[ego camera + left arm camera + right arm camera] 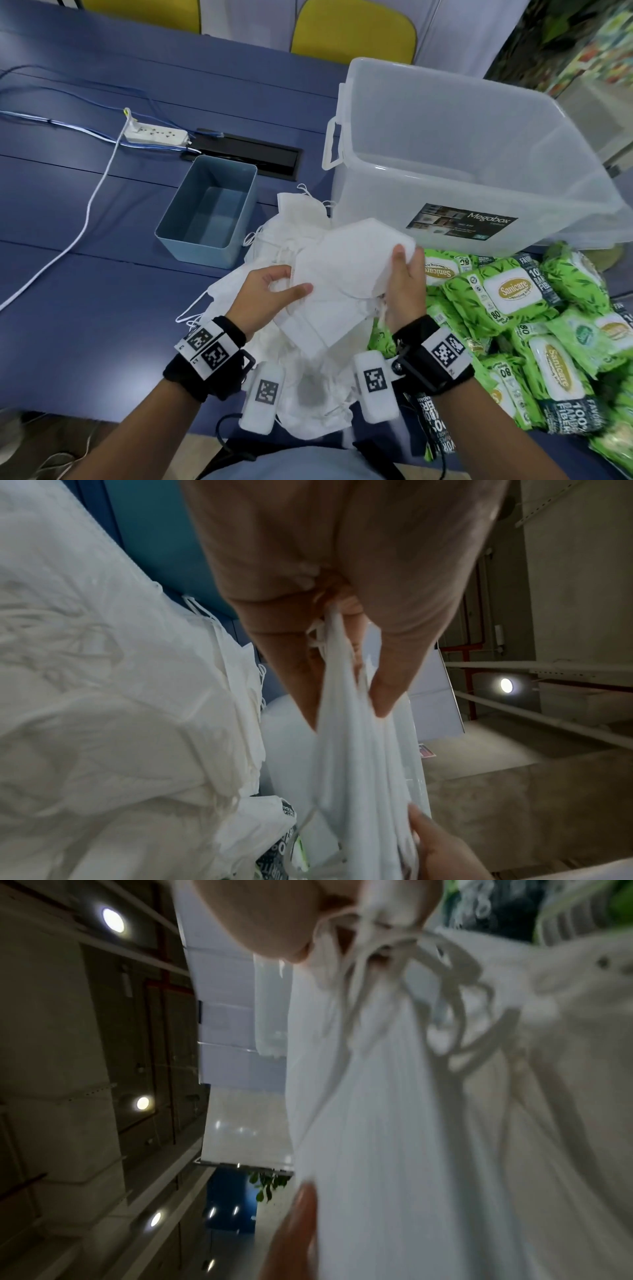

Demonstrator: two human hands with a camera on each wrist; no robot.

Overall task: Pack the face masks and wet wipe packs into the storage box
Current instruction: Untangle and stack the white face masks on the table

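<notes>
Head view first: a stack of white face masks (342,274) is held up between both hands over the near middle of the blue table (85,291). The left hand (270,296) is clamped on the stack's 9 o'clock edge, thumb laid across the top, fingers tucked under. The right hand (404,291) is wrapped round the 3 o'clock edge, thumb on top too. More loose masks (294,219) are heaped under and behind the stack. The clear storage box (479,164) is parked at 1 o'clock, lid off, nothing visible inside, its near wall just beyond the held stack. Green wet wipe packs (513,291) are piled at 3 to 4 o'clock, right against the box's front wall and touching the right wrist area. A small blue bin (209,212) is set at 11 o'clock, just beside the mask heap, and a power strip (156,135) with a white cable (85,219) is seen further out at 10 o'clock. Open table is left mostly at 9 o'clock.

Left wrist view: the pinch is shown close up, with mask edges and ear loops caught between thumb and fingers (291,669), which the head view hides. The other hand's fingertips (441,845) are seen at the bottom.

Right wrist view: pretty blurred, but tangled ear loops (445,993) are seen bunched under the right hand's grip.
</notes>
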